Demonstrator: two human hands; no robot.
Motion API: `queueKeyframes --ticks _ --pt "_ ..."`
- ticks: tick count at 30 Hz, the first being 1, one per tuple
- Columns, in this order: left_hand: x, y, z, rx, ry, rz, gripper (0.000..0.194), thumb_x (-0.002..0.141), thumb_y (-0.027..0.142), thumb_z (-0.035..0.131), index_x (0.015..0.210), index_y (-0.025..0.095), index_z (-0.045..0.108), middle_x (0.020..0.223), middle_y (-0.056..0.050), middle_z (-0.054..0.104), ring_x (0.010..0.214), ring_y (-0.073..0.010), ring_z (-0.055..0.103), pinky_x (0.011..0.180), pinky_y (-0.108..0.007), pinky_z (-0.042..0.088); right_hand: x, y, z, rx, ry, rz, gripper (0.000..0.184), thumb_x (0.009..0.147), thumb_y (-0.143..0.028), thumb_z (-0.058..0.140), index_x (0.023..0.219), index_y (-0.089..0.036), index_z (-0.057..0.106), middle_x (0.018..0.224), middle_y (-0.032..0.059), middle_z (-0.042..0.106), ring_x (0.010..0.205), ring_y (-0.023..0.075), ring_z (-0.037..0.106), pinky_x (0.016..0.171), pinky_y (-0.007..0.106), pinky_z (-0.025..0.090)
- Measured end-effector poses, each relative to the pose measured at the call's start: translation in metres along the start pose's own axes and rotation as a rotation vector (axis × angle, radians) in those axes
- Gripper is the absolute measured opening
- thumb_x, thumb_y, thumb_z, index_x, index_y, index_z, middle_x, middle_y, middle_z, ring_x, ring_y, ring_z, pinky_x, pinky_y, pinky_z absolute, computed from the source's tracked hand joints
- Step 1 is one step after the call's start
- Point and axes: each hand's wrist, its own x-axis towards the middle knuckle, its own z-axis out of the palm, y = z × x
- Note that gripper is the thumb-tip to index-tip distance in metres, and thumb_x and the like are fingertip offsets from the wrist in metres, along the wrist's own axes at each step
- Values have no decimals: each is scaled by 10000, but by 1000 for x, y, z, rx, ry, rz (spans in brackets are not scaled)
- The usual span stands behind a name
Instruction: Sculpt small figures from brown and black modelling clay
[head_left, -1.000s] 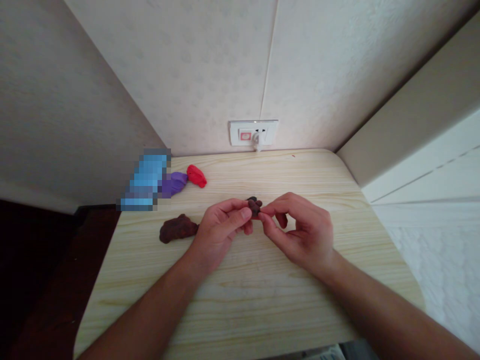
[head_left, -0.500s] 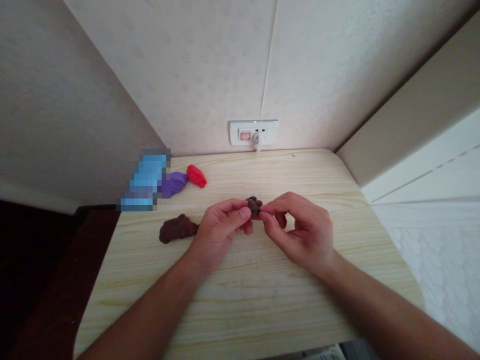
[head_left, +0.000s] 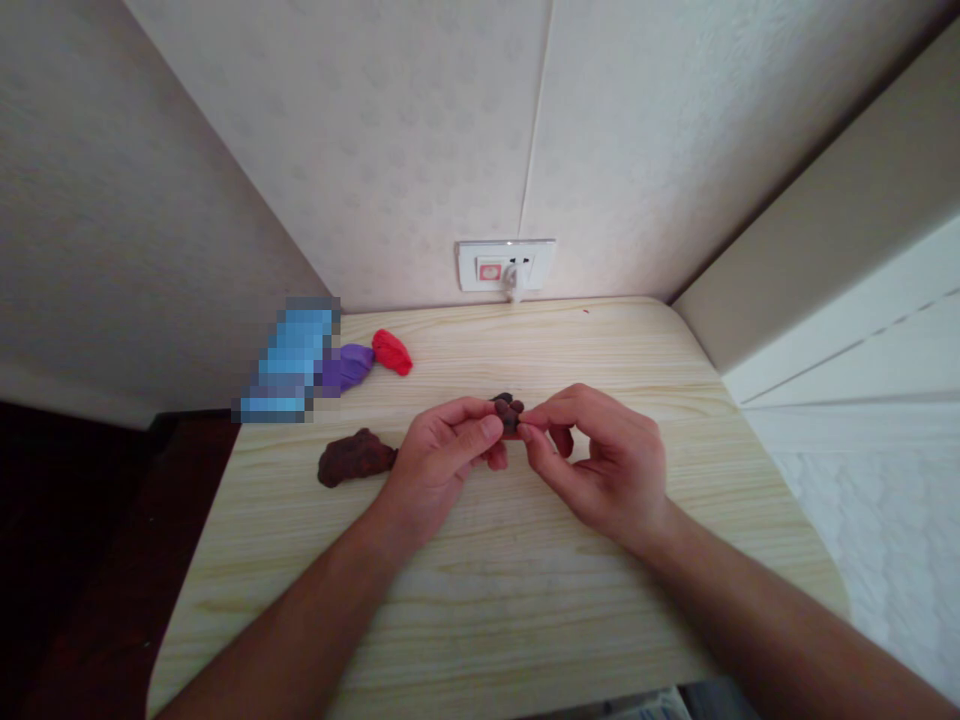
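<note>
Two hands meet above the middle of the table (head_left: 480,610), and it's all fingertips here! The left hand (head_left: 442,450) has thumb and fingers closed on a small knobbly brown piece (head_left: 508,412), while the right hand (head_left: 611,460) nips its side, thumb and forefinger almost together. Toward the table's left edge lies a larger brown lump (head_left: 352,460), just beside the left hand. Up near the far left corner, a purple lump (head_left: 349,368) sits against a red lump (head_left: 392,352).

Dk-brn piece (head_left: 509,413), red lump (head_left: 392,352), wd-grain tbl (head_left: 480,600)
</note>
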Motion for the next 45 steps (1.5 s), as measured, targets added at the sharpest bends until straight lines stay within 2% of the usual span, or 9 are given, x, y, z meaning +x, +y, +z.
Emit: queueKeyframes --ticks 33,39,45 --pt "0 1 1 -4 15 -1 220 730 310 876 834 135 790 771 -51 740 607 -111 594 613 -248 461 1 -1 0 4 11 -6 88 877 -99 693 886 -185 714 670 -6 658 565 106 527 527 254 458" --pt "0 1 -1 -46 26 -11 210 749 314 860 849 143 789 813 -73 770 603 -112 591 598 -246 472 0 0 0 -4 45 37 130 874 -119 709 977 -196 724 696 -8 670 554 104 536 530 254 470" --pt "2 4 -3 -149 78 -32 197 803 312 811 864 130 764 858 -91 794 601 -107 612 588 -230 490 -3 7 0 9 48 98 123 875 -140 706 986 -191 720 731 -3 671 575 106 555 561 260 483"
